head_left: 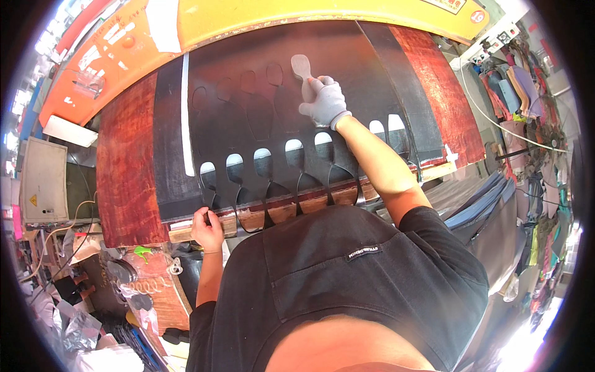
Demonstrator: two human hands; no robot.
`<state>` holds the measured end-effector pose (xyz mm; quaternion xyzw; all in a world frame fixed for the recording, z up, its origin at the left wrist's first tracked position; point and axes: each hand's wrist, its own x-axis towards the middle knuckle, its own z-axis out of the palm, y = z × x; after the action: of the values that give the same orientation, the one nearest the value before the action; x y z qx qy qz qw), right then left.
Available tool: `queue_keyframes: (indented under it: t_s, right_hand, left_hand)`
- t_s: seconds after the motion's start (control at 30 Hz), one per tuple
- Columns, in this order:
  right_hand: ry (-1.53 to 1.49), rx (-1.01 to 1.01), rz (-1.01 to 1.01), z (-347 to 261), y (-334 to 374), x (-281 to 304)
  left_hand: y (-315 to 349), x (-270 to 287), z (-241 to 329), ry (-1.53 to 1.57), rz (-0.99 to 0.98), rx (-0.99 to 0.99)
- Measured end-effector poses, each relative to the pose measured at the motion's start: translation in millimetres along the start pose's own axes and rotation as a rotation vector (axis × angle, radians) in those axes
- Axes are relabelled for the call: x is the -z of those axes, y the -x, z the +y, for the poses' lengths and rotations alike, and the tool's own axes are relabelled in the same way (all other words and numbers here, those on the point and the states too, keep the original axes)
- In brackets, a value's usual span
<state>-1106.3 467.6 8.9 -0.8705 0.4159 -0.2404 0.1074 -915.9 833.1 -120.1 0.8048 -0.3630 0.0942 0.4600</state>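
Observation:
My right hand [325,104], in a pale grey glove, is closed on a light grey sole-shaped piece [301,66]. The far end of the piece sticks out beyond the fingers, and part of it is hidden under the hand. Beneath lies a black sheet [229,131] with a row of sole-shaped openings along its near edge. Several thin sole outlines [250,104] show in it further back. At the sheet's near left corner is my bare left hand [207,230], thumb and fingers closed together at the edge; whether they pinch the sheet is hard to make out.
The sheet lies on a red-brown board [126,180]. An orange-yellow machine beam [334,13] spans the far side. A white strip [186,118] lies at the left. Stacked sheets [471,204] stand at the right, a grey box [44,180] at the left.

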Motion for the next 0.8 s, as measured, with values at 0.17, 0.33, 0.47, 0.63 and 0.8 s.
queue_keyframes:
  t_s: [0.17, 0.33, 0.47, 0.63, 0.8]
  right_hand:
    - [0.03, 0.018, 0.017, 10, 1, -13]
    - [-0.193, 0.062, 0.223, 50, -8, 2]
    - [0.244, -0.17, 0.28, 141, -2, 43]
    - [-0.199, -0.474, 0.162, 231, 22, 35]
    - [-0.018, -0.443, 0.135, 236, 33, 49]
  left_hand:
    - [0, 0, 1, -0.001, 0.012, -0.016]
    - [-2, 2, 9, -0.035, -0.035, 0.096]
    - [-21, 7, 13, -0.068, -0.199, 0.271]
    - [-65, 2, 16, 0.287, -0.483, 0.52]
    - [-81, -32, 11, -0.036, -0.196, 0.24]
